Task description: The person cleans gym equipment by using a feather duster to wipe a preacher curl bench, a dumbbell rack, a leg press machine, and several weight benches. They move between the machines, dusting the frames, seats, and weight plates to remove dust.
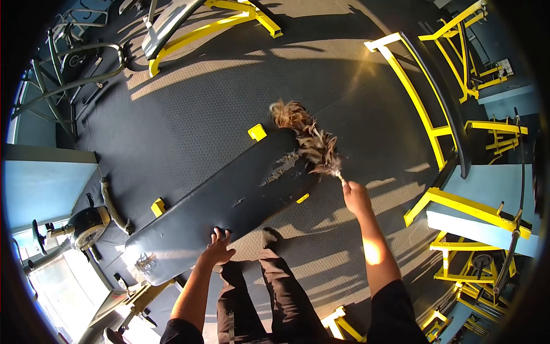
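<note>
A feather duster (312, 137) with brown, ruffled feathers is in my right hand (356, 198), whose fingers wrap round its thin handle. Its feathers lie across the far right end of a black padded gym bench (212, 195). The bench cover is torn and peeling near that end, with another worn patch at the near left end. My left hand (218, 247) rests on the near edge of the pad, fingers spread and holding nothing. Yellow feet of the bench frame (258, 132) stick out from under the pad.
Another yellow-framed bench (200, 28) stands at the far left. On the right are a curved yellow frame with a black pad (435, 97) and several yellow machines. An exercise bike (86, 229) is at the left. Sunlight stripes the black textured floor (200, 126).
</note>
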Demonstrator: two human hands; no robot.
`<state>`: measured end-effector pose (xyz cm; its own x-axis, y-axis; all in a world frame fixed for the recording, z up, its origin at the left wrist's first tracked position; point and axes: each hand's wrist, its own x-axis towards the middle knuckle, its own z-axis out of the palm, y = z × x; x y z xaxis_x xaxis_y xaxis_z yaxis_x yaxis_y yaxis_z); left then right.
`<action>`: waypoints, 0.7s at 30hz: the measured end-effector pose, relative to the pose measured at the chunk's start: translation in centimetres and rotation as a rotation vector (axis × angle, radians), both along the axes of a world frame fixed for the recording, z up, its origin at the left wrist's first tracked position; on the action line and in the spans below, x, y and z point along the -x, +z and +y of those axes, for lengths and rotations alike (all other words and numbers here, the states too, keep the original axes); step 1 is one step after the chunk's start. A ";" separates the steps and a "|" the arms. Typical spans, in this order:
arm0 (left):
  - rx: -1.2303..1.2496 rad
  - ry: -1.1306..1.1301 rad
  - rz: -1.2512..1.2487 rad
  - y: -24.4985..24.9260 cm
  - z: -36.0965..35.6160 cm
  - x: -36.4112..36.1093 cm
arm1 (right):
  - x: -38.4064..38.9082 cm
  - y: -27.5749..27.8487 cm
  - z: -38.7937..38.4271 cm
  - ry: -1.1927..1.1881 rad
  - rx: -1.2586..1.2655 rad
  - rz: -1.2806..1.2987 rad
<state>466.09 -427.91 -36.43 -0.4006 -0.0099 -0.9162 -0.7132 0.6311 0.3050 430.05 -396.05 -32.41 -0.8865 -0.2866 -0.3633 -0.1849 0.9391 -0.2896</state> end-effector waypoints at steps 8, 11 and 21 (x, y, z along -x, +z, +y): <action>0.230 -0.011 0.144 -0.3 1.6 -0.5 | 8.3 9.0 -13.9 0.301 -0.446 0.054; 0.287 -0.005 0.230 -0.7 2.4 -1.6 | 8.0 12.7 -21.6 0.433 -0.658 0.027; 0.226 0.538 0.872 0.1 -1.4 -10.4 | -7.4 13.2 -41.6 0.822 -0.794 -0.125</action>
<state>476.52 -429.35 -36.29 -0.8132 -0.5173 -0.2669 -0.5062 0.4021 0.7629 437.47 -437.64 -19.19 -0.4827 -0.4127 -0.7725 -0.8382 0.4734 0.2709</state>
